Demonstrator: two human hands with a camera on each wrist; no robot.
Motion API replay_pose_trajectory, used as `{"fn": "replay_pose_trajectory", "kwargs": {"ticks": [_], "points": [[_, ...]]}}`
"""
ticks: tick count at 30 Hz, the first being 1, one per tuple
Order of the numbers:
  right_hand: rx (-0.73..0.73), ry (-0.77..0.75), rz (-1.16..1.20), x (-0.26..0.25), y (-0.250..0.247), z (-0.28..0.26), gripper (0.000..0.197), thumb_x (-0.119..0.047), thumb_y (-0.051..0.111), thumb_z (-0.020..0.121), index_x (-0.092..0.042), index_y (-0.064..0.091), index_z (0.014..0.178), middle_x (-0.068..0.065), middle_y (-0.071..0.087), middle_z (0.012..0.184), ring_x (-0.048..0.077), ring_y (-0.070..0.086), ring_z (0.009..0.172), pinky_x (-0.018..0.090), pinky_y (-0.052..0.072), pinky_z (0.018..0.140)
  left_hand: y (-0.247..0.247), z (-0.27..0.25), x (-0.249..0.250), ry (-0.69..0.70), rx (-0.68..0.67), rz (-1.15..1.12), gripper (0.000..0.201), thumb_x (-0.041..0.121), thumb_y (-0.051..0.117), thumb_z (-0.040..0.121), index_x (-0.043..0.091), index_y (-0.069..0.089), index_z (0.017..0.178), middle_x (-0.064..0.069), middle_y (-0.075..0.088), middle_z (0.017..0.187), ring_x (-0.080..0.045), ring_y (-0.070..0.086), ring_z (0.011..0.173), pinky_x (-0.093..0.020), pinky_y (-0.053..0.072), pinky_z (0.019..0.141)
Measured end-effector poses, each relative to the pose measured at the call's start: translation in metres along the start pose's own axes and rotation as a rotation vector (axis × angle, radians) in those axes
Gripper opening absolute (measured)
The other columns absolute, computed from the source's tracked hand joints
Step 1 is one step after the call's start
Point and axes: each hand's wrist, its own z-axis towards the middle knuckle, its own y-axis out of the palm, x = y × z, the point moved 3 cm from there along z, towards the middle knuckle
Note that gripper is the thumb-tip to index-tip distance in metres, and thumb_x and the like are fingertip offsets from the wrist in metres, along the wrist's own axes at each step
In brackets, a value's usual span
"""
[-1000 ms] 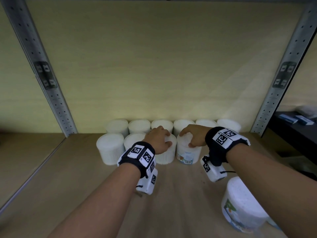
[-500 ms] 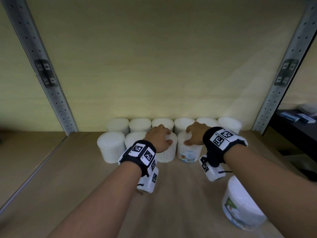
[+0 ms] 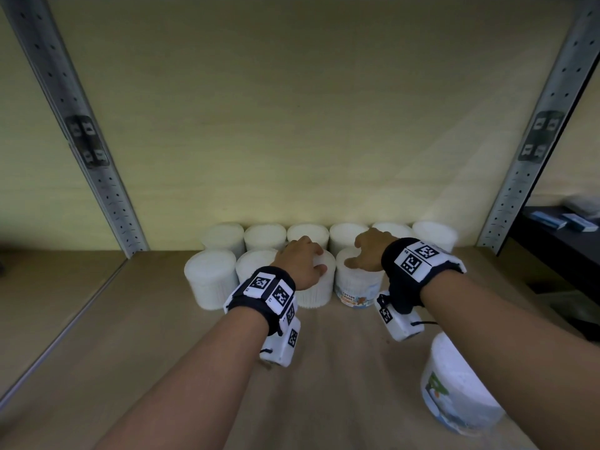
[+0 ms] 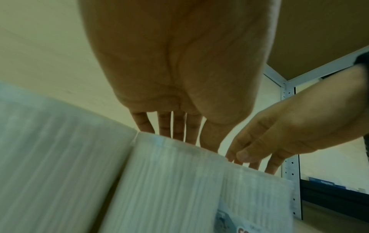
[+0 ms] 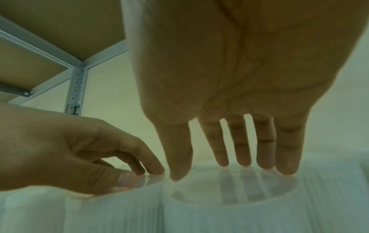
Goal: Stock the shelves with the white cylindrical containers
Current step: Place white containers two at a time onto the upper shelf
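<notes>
White cylindrical containers stand on the wooden shelf (image 3: pixel 130 336) in two rows: several along the back wall (image 3: pixel 266 235) and several in front. My left hand (image 3: pixel 303 264) rests on top of the third front container (image 3: pixel 316 293), fingertips (image 4: pixel 177 135) and thumb on its lid. Over the fourth front container (image 3: pixel 357 287), which has a printed label, lies my right hand (image 3: pixel 370 251), its straight fingers (image 5: pixel 243 157) touching the clear lid (image 5: pixel 229 189). Neither hand wraps around a container. Another labelled container (image 3: pixel 454 394) stands apart at the near right.
Perforated metal uprights (image 3: pixel 81 141) (image 3: pixel 535 151) frame the bay on both sides. The front row stops short of the right upright. A dark side shelf (image 3: pixel 558 241) with blue boxes lies beyond the right upright.
Almost nothing has changed. Both hands stay on the same two front containers, and only the view has shifted slightly.
</notes>
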Motion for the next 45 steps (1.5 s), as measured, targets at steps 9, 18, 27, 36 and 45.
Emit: {"fn": "replay_pose_trajectory", "kwargs": {"ticks": [9,18,27,36,45], "points": [[-0.035,-0.072,0.044,0.003,0.002,-0.004,0.065,-0.037,0.064,0.087,-0.014,0.039,0.142,0.008,0.038,0.146,0.027,0.044,0.131,0.034,0.039,0.106,-0.001,0.0,0.001,0.002,-0.004,0.012,0.047,0.034,0.054,0.092,0.015,0.047,0.134,-0.005,0.042,0.137,-0.025,0.04,0.128,-0.043,0.037,0.106],[-0.044,-0.141,0.07,0.004,-0.001,-0.007,0.062,-0.025,0.068,0.085,-0.019,0.043,0.141,0.006,0.043,0.144,0.023,0.046,0.129,0.031,0.04,0.104,-0.003,0.0,0.002,0.0,-0.023,0.026,0.048,0.034,0.054,0.092,0.015,0.046,0.136,-0.006,0.041,0.138,-0.026,0.04,0.129,-0.043,0.036,0.107],[-0.016,-0.146,0.094,0.006,0.001,-0.008,0.062,-0.025,0.068,0.085,-0.019,0.044,0.142,0.005,0.046,0.145,0.022,0.046,0.131,0.031,0.04,0.108,-0.007,-0.003,0.006,0.029,-0.081,-0.027,0.046,0.022,0.055,0.093,0.013,0.046,0.137,-0.006,0.041,0.142,-0.025,0.041,0.13,-0.037,0.035,0.109],[-0.017,-0.17,0.076,0.007,0.001,-0.005,0.063,-0.026,0.069,0.084,-0.018,0.044,0.141,0.005,0.046,0.145,0.023,0.042,0.134,0.033,0.038,0.11,-0.018,0.001,0.011,0.053,-0.141,-0.061,0.046,0.003,0.048,0.088,0.018,0.052,0.131,-0.004,0.041,0.142,-0.023,0.042,0.13,-0.032,0.038,0.107],[-0.012,-0.18,0.047,0.007,0.0,-0.003,0.062,-0.026,0.069,0.085,-0.016,0.045,0.141,0.006,0.045,0.143,0.023,0.043,0.132,0.032,0.039,0.107,-0.006,0.006,0.013,-0.073,0.015,0.144,0.051,0.045,0.053,0.089,0.013,0.049,0.13,-0.009,0.043,0.134,-0.028,0.04,0.126,-0.042,0.039,0.101]]}}
